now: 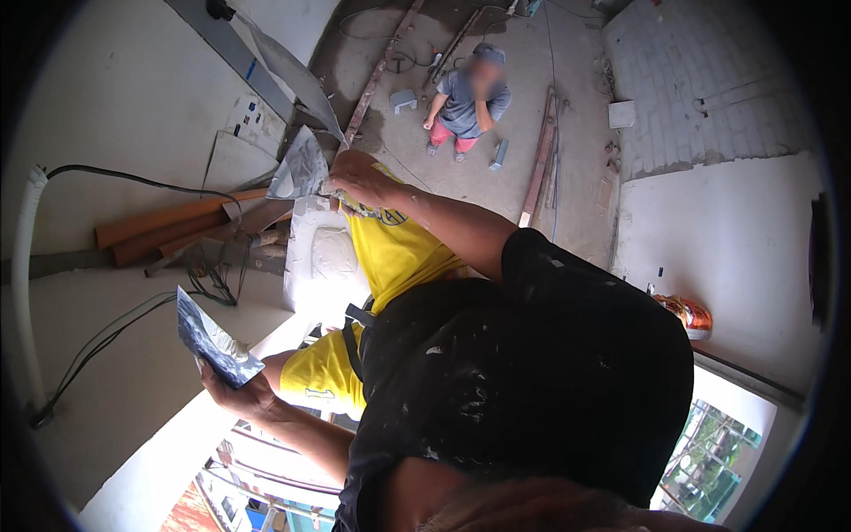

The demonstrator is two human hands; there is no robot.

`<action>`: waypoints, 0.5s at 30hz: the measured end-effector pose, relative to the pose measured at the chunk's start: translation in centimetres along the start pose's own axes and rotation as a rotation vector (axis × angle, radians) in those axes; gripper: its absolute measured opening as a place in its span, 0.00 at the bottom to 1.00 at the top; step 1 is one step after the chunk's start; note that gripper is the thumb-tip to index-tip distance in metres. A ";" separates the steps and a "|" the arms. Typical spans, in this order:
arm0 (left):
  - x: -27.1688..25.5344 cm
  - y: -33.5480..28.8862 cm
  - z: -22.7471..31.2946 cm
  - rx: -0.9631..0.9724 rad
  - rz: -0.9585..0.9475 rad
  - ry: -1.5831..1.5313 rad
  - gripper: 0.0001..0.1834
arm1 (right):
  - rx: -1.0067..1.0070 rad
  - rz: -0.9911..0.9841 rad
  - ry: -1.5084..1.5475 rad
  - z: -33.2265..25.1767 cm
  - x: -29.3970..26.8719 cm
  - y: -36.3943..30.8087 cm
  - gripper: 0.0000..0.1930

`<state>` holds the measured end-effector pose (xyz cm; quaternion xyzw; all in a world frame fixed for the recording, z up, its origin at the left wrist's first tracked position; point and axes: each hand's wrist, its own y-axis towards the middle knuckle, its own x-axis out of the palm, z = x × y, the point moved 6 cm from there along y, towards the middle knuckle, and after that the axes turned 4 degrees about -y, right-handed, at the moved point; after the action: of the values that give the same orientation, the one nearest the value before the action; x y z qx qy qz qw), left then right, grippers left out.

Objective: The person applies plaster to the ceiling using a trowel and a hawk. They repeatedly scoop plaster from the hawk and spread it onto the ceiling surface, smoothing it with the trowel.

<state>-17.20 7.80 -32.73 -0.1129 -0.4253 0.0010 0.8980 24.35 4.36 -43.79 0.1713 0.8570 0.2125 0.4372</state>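
Observation:
My left hand [232, 395], at the lower left, grips a flat, wide metal putty blade [208, 341] with a lump of pale putty along one edge. Farther up, my right hand [365, 182] is closed on a second wide putty knife [300, 167], its grey blade smeared with white and reaching left from my fingers. Below that blade is a white tub [301, 284] with a smooth pale mass inside. The grip inside my right fist is mostly hidden. My yellow shorts [399, 257] and white-spotted black shirt fill the middle.
Orange pipes [168, 222] and looped black cables [208, 279] lie along the left wall. A thin grey sheet [297, 71] leans near the upper left. Beyond, another person [470, 102] stands on the floor near long reddish beams [538, 168]. An orange container [691, 316] sits at the right.

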 end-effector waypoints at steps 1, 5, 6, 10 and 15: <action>0.2 0.0 0.0 -0.012 -0.031 -0.010 0.24 | 0.029 -0.008 0.011 -0.1 -0.1 0.1 0.17; -0.1 0.0 -0.1 -0.039 -0.086 -0.029 0.23 | 0.189 -0.183 0.215 -0.3 -0.4 0.8 0.16; -0.3 0.0 0.0 -0.040 -0.084 -0.029 0.23 | 0.213 -0.214 0.227 -0.5 -0.8 1.0 0.16; 0.1 0.0 -0.1 -0.050 -0.105 -0.053 0.23 | 0.127 -0.106 0.186 -0.9 -1.0 1.1 0.15; 0.0 -0.1 0.0 -0.021 -0.079 -0.019 0.23 | 0.193 -0.161 0.283 -0.4 -0.3 0.9 0.14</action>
<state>-17.18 7.73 -32.68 -0.1054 -0.4378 -0.0380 0.8921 24.31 4.87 -42.94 0.1117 0.9372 0.1157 0.3096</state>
